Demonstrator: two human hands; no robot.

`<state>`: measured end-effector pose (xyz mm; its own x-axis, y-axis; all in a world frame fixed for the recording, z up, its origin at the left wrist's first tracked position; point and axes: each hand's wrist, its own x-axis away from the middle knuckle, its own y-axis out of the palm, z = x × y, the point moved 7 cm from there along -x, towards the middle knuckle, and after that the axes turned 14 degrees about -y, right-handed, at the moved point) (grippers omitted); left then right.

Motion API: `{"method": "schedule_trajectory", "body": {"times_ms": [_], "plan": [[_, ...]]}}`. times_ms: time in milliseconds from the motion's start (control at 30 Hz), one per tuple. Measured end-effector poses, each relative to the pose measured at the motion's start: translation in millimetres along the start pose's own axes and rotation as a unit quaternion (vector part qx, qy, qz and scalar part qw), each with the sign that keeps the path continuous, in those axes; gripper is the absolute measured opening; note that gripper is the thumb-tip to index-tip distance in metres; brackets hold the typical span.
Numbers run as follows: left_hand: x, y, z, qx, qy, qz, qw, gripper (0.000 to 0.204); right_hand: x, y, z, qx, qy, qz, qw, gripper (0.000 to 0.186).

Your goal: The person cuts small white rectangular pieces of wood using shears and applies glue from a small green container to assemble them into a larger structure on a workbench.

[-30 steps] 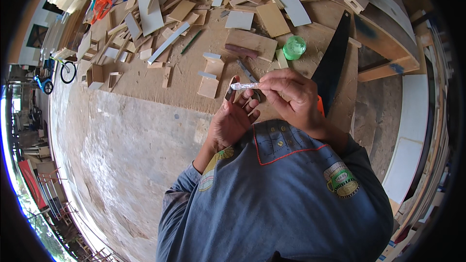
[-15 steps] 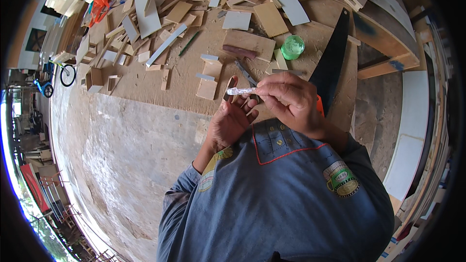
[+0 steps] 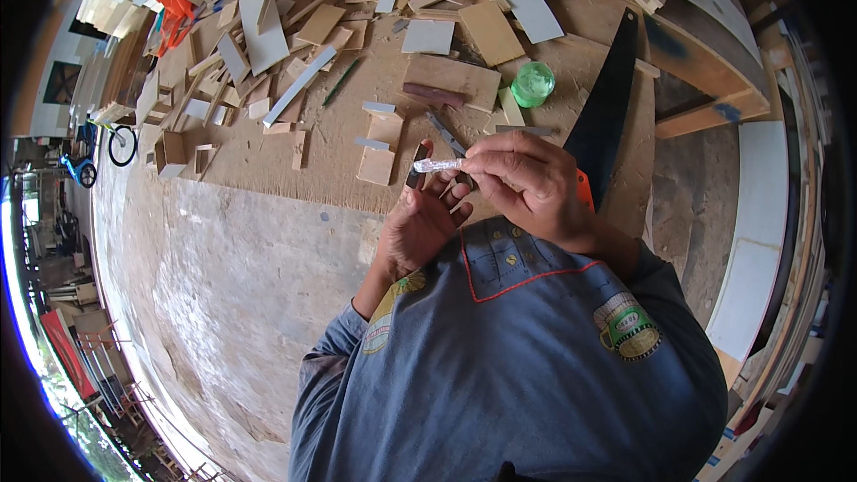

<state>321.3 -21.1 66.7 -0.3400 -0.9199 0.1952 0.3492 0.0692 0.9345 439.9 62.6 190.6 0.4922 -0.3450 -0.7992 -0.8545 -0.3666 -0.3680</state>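
Note:
Over the near edge of the workbench, my left hand (image 3: 412,234) pinches a small dark flat piece (image 3: 416,166) upright between thumb and forefinger, its other fingers curled loosely. My right hand (image 3: 531,186) grips a short, clear, shiny stick (image 3: 436,165), wet-looking or wrapped in plastic; I cannot tell which. The stick points left, and its tip meets or nearly meets the dark piece. Just beyond the hands lies a dark metal tool (image 3: 445,131), partly hidden by them. A green jar (image 3: 533,86) with pale contents stands farther off.
To the right lies a handsaw (image 3: 605,103) with a dark blade and orange handle. Wood offcuts (image 3: 491,33) crowd the back of the bench. A green pencil (image 3: 341,82) and a small stepped wooden piece (image 3: 378,145) lie left of centre. Concrete floor (image 3: 241,286) shows at left.
The view has shifted slightly, so the bench things sit a little farther left. Both hands keep the same hold, with the stick still against or near the dark piece.

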Motion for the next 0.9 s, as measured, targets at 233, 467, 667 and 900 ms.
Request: {"method": "schedule_trajectory", "body": {"times_ms": [233,467,667,900], "plan": [[1,-12,-1,-0.034,0.005,-0.013,0.999,0.067,0,-2,6,0.027,0.006,0.003,1.0,0.022],[11,-17,6,-0.008,0.03,0.028,0.999,0.082,-1,-7,13,0.068,0.022,-0.001,0.997,0.02],[15,-27,6,-0.008,0.031,0.043,0.999,0.081,0,9,9,-0.002,0.011,-0.009,1.0,0.021],[52,-53,50,-0.165,0.152,0.215,0.951,0.073,-3,-14,24,0.086,0.018,0.024,0.996,0.018]]}}
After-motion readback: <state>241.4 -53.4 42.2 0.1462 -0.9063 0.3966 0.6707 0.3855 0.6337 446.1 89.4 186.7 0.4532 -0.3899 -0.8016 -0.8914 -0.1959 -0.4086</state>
